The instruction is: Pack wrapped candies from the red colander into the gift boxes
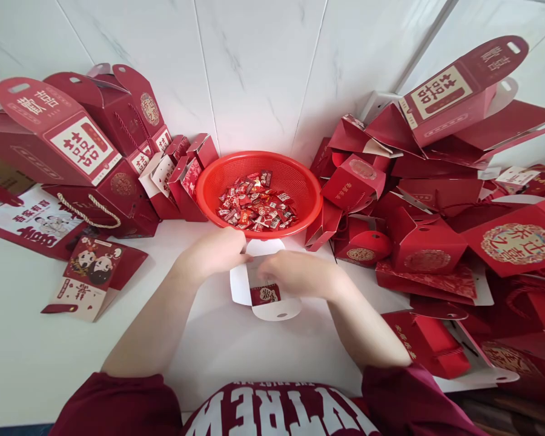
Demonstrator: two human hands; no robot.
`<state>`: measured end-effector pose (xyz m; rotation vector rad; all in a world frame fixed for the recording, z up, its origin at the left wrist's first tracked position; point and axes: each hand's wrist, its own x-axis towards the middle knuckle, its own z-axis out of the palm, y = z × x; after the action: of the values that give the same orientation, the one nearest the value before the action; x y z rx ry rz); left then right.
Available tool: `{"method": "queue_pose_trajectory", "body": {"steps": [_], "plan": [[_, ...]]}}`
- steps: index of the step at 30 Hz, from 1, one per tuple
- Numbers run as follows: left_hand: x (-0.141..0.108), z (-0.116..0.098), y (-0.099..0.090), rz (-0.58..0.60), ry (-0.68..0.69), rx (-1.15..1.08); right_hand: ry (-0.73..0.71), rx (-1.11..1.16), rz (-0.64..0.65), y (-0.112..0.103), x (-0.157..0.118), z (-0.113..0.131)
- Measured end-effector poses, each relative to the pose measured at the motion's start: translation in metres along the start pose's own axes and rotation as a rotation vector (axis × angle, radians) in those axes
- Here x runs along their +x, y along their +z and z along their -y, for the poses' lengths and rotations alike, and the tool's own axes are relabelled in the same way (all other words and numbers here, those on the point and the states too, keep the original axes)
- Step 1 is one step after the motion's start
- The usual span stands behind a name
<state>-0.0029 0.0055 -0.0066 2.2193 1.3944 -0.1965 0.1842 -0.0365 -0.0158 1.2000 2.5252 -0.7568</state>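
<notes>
Right hand first: its fingers are curled together and dip into the open cardboard gift box, but the fingertips are partly hidden, so I can't tell if they're pinching anything. Left hand is at the box's 11 o'clock corner, fingers bent in and thumb side towards the opening. Can't tell if it really grips the card or just rests there.

The box sits right in front of the person, pale inside, flaps spread. A red packet with light lettering lies in it, towards 6 o'clock. IMO the trick is keeping the left hand light but steady on the rim, since thin card like that probably skids or creases if you lean on it. I'd keep the right wrist high too, so it clears the 6 o'clock flap, and press nothing hard against the walls.

From the box, the red plastic colander is at 12, close by, with a loose pile of wrapped sweets in the bottom. At 10 there's a stack of double-happiness gift boxes, some with handle lids up. The cartoon-couple box lies at 9, and a messy heap of red gift boxes runs from 2 to 4.
</notes>
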Motion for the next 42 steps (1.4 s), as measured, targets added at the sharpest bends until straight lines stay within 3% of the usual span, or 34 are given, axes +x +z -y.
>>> {"method": "queue_pose_trajectory", "body": {"steps": [4,6,8,12,15,19,23,29,33,37,42], "plan": [[0.002,0.003,0.002,0.022,0.036,0.072,0.015,0.042,-0.337,-0.034,-0.016,-0.017],[0.002,0.005,0.003,0.015,0.047,0.064,0.103,0.012,-0.394,-0.051,-0.007,-0.026],[0.001,0.004,0.003,0.013,0.032,0.051,0.150,-0.068,-0.330,-0.065,0.013,-0.034],[-0.003,-0.002,-0.001,0.012,0.019,0.060,0.092,-0.215,-0.148,-0.083,0.072,-0.038],[-0.003,-0.003,-0.002,0.013,0.031,0.098,0.038,-0.236,-0.135,-0.088,0.116,-0.034],[-0.001,0.001,0.000,0.006,0.040,0.129,-0.095,-0.239,-0.199,-0.083,0.158,-0.030],[0.000,0.006,0.002,-0.001,0.048,0.127,-0.154,-0.253,-0.095,-0.066,0.176,-0.032],[-0.002,0.008,0.001,-0.017,0.051,0.091,0.003,-0.293,0.061,-0.067,0.170,-0.043],[-0.002,0.008,0.001,-0.009,0.048,0.056,0.114,-0.238,0.023,-0.081,0.148,-0.060],[0.000,0.006,0.000,0.005,0.045,0.047,0.038,-0.088,-0.079,-0.091,0.116,-0.079],[0.003,0.004,0.000,0.019,0.029,0.035,-0.086,0.107,-0.176,-0.090,0.079,-0.083]]}}
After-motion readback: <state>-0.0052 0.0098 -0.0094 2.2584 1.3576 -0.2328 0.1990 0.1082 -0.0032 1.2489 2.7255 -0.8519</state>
